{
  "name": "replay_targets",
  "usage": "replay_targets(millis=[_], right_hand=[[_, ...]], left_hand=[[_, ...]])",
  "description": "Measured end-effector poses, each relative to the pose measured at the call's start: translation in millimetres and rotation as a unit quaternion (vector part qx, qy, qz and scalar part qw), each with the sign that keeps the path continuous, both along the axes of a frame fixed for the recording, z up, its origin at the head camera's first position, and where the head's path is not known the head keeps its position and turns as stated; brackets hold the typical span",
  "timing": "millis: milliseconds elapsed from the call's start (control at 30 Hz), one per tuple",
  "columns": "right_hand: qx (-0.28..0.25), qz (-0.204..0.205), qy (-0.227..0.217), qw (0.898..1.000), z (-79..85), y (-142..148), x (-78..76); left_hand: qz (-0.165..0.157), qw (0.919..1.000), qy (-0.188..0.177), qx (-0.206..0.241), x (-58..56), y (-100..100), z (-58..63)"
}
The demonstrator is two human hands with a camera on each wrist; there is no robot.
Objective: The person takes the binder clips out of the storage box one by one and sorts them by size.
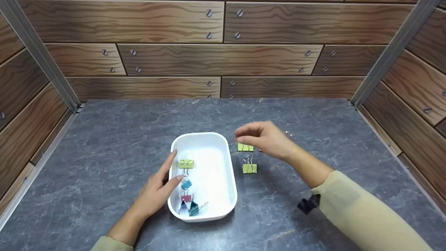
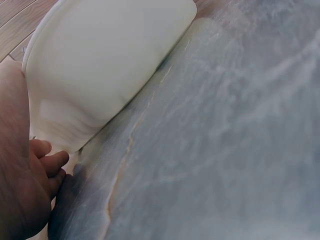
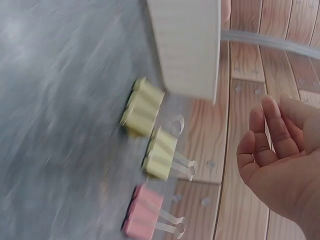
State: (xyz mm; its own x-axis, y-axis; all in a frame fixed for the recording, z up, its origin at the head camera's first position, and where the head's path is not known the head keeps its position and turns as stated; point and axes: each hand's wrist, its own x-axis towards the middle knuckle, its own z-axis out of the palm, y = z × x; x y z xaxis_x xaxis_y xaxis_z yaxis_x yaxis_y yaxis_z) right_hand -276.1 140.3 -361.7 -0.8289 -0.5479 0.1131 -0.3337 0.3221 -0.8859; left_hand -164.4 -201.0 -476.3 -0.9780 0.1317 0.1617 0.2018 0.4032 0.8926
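Note:
My left hand [image 1: 155,191] holds the left side of a white plastic tub [image 1: 223,146], its thumb over the rim. The left wrist view shows curled fingers [image 2: 54,162] against the tub's outer wall. Inside the tub lie binder clips: a yellow-green one [image 1: 186,164], a teal one [image 1: 187,184], a red one [image 1: 186,198] and dark ones by the near end. My right hand [image 1: 270,139] hovers right of the tub, fingers loosely bent, nothing visible between them. Beneath and beside it are two yellow-green binder clips [image 1: 249,168] and a pink binder clip [image 3: 144,212].
Wire handles of another clip [image 1: 288,134] show beyond the right wrist. The grey marbled table [image 1: 115,146] is bounded by wood-patterned walls [image 1: 219,59] and metal corner posts [image 1: 393,52]. A black strap piece [image 1: 308,205] hangs at the right sleeve.

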Motion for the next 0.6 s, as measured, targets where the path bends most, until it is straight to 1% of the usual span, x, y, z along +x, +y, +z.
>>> replay_targets(millis=[133, 200, 400, 600], right_hand=[[-0.029, 0.041, -0.003, 0.999, -1.1, -25.2, 0.9], [-0.035, 0.054, -0.004, 0.998, -3.0, -37.9, 1.6], [-0.055, 0.086, -0.004, 0.995, -14.6, -74.8, 3.7], [-0.069, 0.102, -0.023, 0.992, -30.4, -104.2, 6.4]], left_hand=[[0.006, 1.0, 0.001, -0.008, 0.2, 0.3, 0.4], [0.01, 0.9999, 0.001, -0.012, 0.3, 0.1, 0.4], [0.009, 0.9999, -0.001, -0.014, -0.2, -0.9, 0.5], [0.002, 0.9999, 0.006, -0.011, -0.4, -2.2, -1.2]])
